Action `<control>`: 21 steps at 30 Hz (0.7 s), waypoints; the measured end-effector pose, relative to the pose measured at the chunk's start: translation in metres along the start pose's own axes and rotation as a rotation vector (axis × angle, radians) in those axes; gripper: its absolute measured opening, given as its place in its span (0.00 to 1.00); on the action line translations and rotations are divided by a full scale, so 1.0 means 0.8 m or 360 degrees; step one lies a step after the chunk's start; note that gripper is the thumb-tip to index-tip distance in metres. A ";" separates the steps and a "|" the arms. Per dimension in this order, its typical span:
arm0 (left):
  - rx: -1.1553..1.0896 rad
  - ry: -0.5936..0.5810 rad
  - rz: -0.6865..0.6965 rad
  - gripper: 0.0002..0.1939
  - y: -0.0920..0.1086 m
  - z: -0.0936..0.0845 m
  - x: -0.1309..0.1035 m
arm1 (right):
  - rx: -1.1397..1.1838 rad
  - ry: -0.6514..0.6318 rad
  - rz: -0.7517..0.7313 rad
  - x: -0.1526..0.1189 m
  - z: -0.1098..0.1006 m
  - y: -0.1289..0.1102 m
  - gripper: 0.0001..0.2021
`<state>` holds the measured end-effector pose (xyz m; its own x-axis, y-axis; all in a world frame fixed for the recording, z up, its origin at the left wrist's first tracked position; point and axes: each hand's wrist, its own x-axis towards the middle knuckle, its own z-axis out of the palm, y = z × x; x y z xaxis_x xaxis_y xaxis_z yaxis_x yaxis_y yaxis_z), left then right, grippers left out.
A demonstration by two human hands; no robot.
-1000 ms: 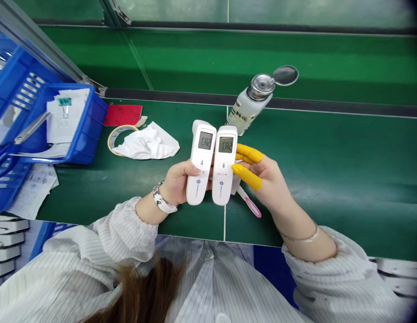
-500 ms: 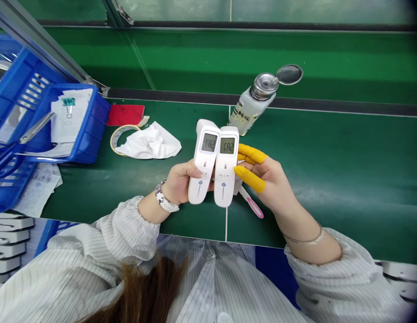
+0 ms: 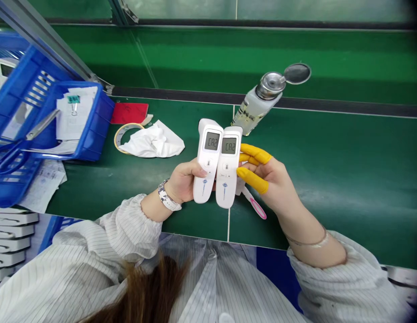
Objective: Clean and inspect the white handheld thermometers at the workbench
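Green bench (image 3: pixel 336 179) lies below the left thermometer (image 3: pixel 202 190) and right thermometer (image 3: pixel 225 195), held side by side, left hand (image 3: pixel 184 183) and right hand (image 3: pixel 279 181) each pinching one, both screens (image 3: pixel 212 141) already reading "CA2", neither set down

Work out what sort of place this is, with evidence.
Probably a factory or repair workbench: two matching white thermometers held side by side, blue basket of papers, a metal-topped bottle.

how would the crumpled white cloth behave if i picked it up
The crumpled white cloth is probably floppy, given its soft folds, and likely light, looking thin. It overlaps the round beige tape roll, so it might nudge that.
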<state>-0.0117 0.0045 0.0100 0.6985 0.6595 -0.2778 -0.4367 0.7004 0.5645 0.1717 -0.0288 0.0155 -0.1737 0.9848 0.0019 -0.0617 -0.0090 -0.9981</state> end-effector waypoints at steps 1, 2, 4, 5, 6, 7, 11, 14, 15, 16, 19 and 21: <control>-0.0007 -0.0016 0.0006 0.35 0.000 0.001 0.000 | -0.0007 -0.0002 -0.0004 0.000 0.000 0.000 0.20; -0.0013 -0.0031 0.0014 0.34 0.000 0.001 0.001 | -0.0030 0.0001 -0.0011 -0.001 0.000 0.001 0.20; -0.0019 -0.0041 0.0032 0.32 -0.002 0.001 0.001 | -0.0136 0.0031 -0.0032 -0.003 0.000 0.003 0.22; -0.0014 -0.0036 0.0041 0.31 -0.003 0.001 0.001 | -0.0216 0.0053 -0.0038 -0.004 0.000 0.004 0.23; -0.0003 -0.0033 0.0043 0.29 -0.004 0.001 0.002 | -0.0303 0.0079 -0.0046 -0.004 0.000 0.005 0.23; 0.0011 -0.0035 0.0038 0.27 -0.004 0.000 0.002 | -0.0387 0.0108 -0.0055 -0.005 0.000 0.006 0.24; 0.0051 -0.0107 0.0024 0.23 -0.007 0.000 0.002 | -0.0677 0.0224 -0.0097 -0.006 0.001 0.010 0.26; 0.0106 -0.0128 0.0060 0.22 -0.009 0.003 0.002 | -0.0944 0.0263 -0.0156 -0.005 0.001 0.012 0.25; 0.0127 -0.0124 0.0066 0.22 -0.010 0.004 0.002 | -0.1025 0.0274 -0.0182 -0.005 0.001 0.012 0.25; 0.0143 -0.0120 0.0064 0.22 -0.011 0.005 0.002 | -0.1094 0.0290 -0.0211 -0.005 0.002 0.013 0.25; 0.0172 -0.0108 0.0080 0.23 -0.015 0.007 0.003 | -0.1207 0.0308 -0.0282 -0.005 0.004 0.014 0.25; 0.0182 -0.0085 0.0119 0.23 -0.017 0.007 0.004 | -0.1231 0.0265 -0.0310 -0.005 0.006 0.014 0.26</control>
<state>-0.0003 -0.0044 0.0056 0.6968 0.6913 -0.1915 -0.4236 0.6119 0.6679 0.1673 -0.0338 0.0044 -0.0773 0.9698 0.2312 0.6312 0.2271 -0.7416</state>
